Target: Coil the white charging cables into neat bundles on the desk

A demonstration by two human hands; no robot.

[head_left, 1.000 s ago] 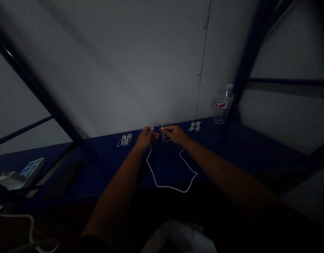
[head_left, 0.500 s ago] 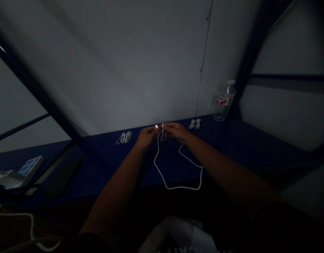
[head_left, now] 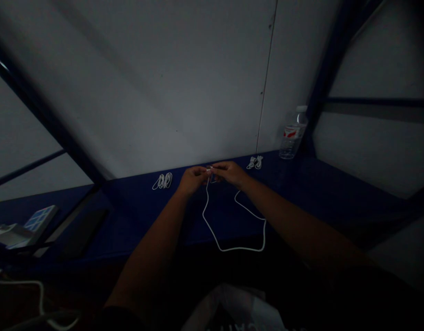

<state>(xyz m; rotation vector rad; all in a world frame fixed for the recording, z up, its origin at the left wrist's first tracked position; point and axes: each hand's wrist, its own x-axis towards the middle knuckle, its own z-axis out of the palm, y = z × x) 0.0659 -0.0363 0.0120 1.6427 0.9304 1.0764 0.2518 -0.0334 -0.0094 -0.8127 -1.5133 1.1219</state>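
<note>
A white cable (head_left: 212, 233) hangs in a long loop over the front edge of the blue shelf (head_left: 136, 216). My left hand (head_left: 194, 178) pinches one end of it near the shelf's back edge. Right beside it, my right hand (head_left: 229, 172) is closed on the cable's other end, and the fingertips of both hands meet. The connectors are mostly covered by the fingers. Coiled white cables lie in a bundle (head_left: 163, 180) left of my hands, and two smaller tied bundles (head_left: 254, 162) lie to the right.
A clear plastic bottle (head_left: 293, 133) with a red and white label stands at the back right against the wall (head_left: 184, 92). A dark flat object (head_left: 83, 233) and a blue and white box (head_left: 39, 220) lie at the left. Blue frame bars slant on both sides.
My two hands have come together at the fingertips. The bright connector that stuck up from my left hand is now mostly hidden, and the cable's loop hangs slightly lower.
</note>
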